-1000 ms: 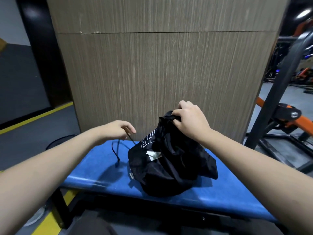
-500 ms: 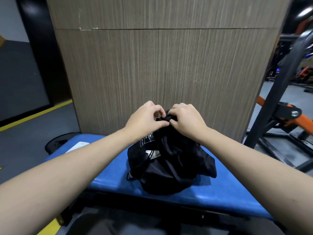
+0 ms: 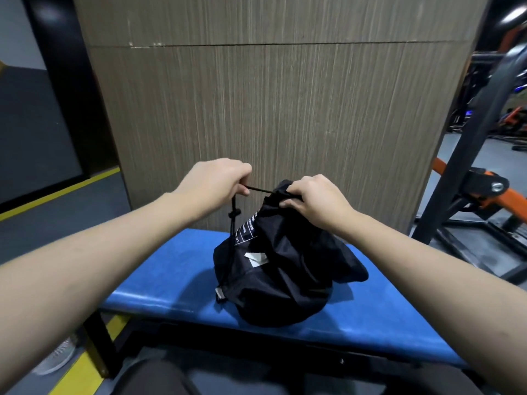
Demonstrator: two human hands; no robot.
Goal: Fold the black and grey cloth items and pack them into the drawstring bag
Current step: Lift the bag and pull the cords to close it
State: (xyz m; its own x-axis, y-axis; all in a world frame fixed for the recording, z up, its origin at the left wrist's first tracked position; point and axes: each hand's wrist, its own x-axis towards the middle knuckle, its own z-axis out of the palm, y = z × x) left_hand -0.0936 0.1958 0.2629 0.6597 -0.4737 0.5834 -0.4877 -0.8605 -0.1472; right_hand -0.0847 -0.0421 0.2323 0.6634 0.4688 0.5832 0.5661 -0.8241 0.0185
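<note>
A blue padded bench (image 3: pixel 176 280) is seen nearest, at 6 o'clock. On it, centre frame, the full black drawstring bag (image 3: pixel 279 275) is stood, neck bunched. The gathered neck is gripped by the right hand (image 3: pixel 316 201), fingers curled. At 11 o'clock of the bag, the black drawstring cord (image 3: pixel 258 190) is pinched taut by the left hand (image 3: pixel 216 181). A wood-grain panel (image 3: pixel 285 109) is behind, at 12 o'clock.
</note>
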